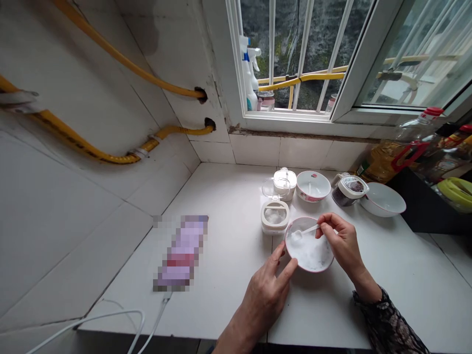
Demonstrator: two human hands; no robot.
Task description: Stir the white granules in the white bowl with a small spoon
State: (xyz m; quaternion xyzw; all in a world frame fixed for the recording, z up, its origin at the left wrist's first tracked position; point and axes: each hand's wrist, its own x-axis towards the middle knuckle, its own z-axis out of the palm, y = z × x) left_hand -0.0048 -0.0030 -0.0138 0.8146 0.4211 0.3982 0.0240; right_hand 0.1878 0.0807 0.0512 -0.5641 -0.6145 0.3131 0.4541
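White powder [311, 256] fills the bowl's [332, 263] bottom.

The phone [181, 251] is blurred into coarse blocks.

Light source: daylight is admitted through the window [295, 54]; moderate brightness is recorded.
Tabletop [228, 255]: lit softly, with a cool grey-white cast; diffuse shadow is noted beneath the bowl [313, 271].
Bowl contents: rendered nearly white, with faint texture.
Left wall [73, 196]: left in dull shade.
Dark box [424, 201]: detail is largely lost in shadow.
Sliding pane [416, 64]: pale reflections are seen.
Phone [180, 250]: obscured by coarse pixel blocks.
Frame edges: wide-angle stretching is observed.
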